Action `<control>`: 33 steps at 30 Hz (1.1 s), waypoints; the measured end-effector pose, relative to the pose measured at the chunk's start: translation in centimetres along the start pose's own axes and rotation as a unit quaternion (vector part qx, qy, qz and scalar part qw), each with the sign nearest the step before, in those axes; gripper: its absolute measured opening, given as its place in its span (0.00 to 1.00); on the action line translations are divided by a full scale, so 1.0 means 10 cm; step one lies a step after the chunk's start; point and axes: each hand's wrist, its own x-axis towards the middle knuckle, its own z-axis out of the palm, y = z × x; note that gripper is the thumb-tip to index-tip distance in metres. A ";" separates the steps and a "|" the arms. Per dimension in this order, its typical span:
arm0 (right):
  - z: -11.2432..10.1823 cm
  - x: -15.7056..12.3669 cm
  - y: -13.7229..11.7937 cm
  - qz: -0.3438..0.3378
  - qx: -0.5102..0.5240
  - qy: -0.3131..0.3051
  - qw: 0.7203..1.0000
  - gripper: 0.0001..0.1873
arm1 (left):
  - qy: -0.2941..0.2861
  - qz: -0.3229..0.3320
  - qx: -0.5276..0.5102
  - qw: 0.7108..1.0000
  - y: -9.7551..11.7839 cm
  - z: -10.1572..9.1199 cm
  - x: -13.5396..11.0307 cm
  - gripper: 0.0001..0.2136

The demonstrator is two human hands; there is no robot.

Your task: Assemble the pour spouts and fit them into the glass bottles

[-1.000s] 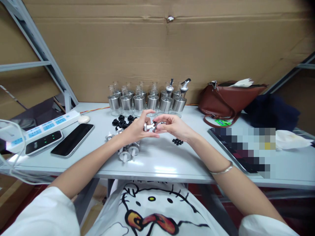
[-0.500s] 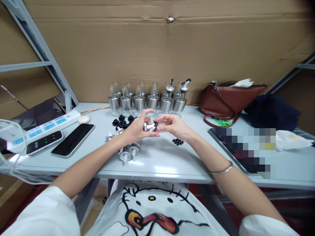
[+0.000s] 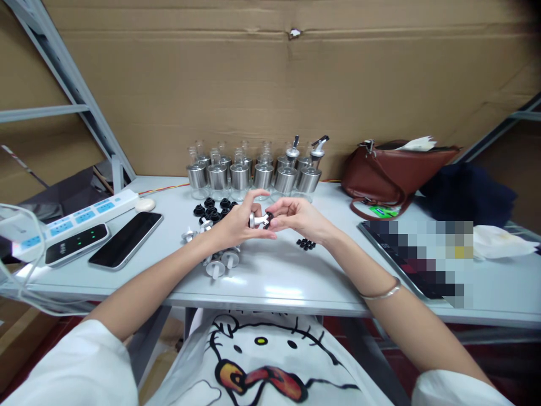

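My left hand [image 3: 237,224] is closed around a metal bottle pourer [image 3: 257,221], its round silver collar against my fingers. The fingertips of my right hand [image 3: 298,219] pinch the dark end of the same pourer, which points right. Part of this end is hidden by the fingers. Below and left of my left hand lie several loose pourer pieces with silver discs and pale stems [image 3: 216,269]. Several black ribbed stoppers [image 3: 210,209] sit behind my left wrist. Small black parts [image 3: 305,244] form a little pile under my right hand.
Glass bottles with steel sleeves [image 3: 240,176] stand in rows at the back; two carry pourers. A power strip [image 3: 71,224] and a phone [image 3: 125,241] lie left. On the right are a brown bag [image 3: 380,175] and a blurred-out flat object [image 3: 414,259].
The pourer has shifted slightly right between my hands. The thin lever seen by my right fingers earlier no longer shows, and those fingers now close over the dark end.
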 end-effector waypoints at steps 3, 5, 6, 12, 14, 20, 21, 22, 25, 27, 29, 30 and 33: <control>0.00 -0.01 -0.01 0.008 0.005 -0.003 1.000 0.17 | -0.005 0.012 0.003 1.000 0.00 0.00 0.00 0.34; 0.00 -0.01 -0.02 0.016 0.010 -0.009 1.000 0.16 | -0.006 0.014 0.006 1.000 0.00 0.00 0.00 0.34; 0.01 -0.01 -0.01 0.022 0.012 -0.015 1.000 0.16 | -0.007 0.013 0.009 1.000 0.01 0.00 -0.01 0.34; 0.03 -0.01 0.00 0.018 0.015 -0.031 0.999 0.14 | -0.007 0.004 0.013 1.000 0.00 -0.01 0.00 0.34; 0.04 -0.01 -0.01 0.007 0.007 -0.020 1.000 0.14 | -0.003 0.001 0.003 1.000 0.00 -0.01 0.01 0.34; 0.02 -0.02 -0.03 -0.016 -0.002 0.004 1.000 0.16 | 0.019 -0.019 -0.004 1.000 0.01 -0.01 0.00 0.34; 0.02 -0.02 -0.03 -0.023 0.002 0.009 1.000 0.16 | 0.023 -0.025 -0.002 0.999 0.01 -0.01 0.00 0.34; 0.02 -0.02 -0.03 -0.030 0.005 0.012 0.999 0.16 | 0.024 -0.031 0.000 0.999 0.01 -0.01 0.00 0.35; 0.01 -0.02 -0.03 -0.037 -0.001 0.012 0.999 0.16 | 0.022 -0.028 0.007 0.999 0.01 -0.01 0.00 0.34; 0.01 -0.01 -0.03 -0.036 -0.009 0.006 0.999 0.17 | 0.021 -0.020 0.012 1.000 0.01 -0.01 0.00 0.35; 0.02 -0.01 -0.03 -0.039 -0.014 0.003 0.999 0.17 | 0.021 -0.022 0.010 1.000 0.00 -0.01 0.01 0.35; 0.02 -0.01 -0.02 -0.043 -0.015 0.002 0.999 0.16 | 0.020 -0.023 0.006 1.000 0.00 -0.01 0.01 0.35; 0.03 -0.01 -0.02 -0.048 -0.018 -0.001 0.999 0.15 | 0.014 -0.015 -0.011 1.000 -0.01 0.00 0.01 0.35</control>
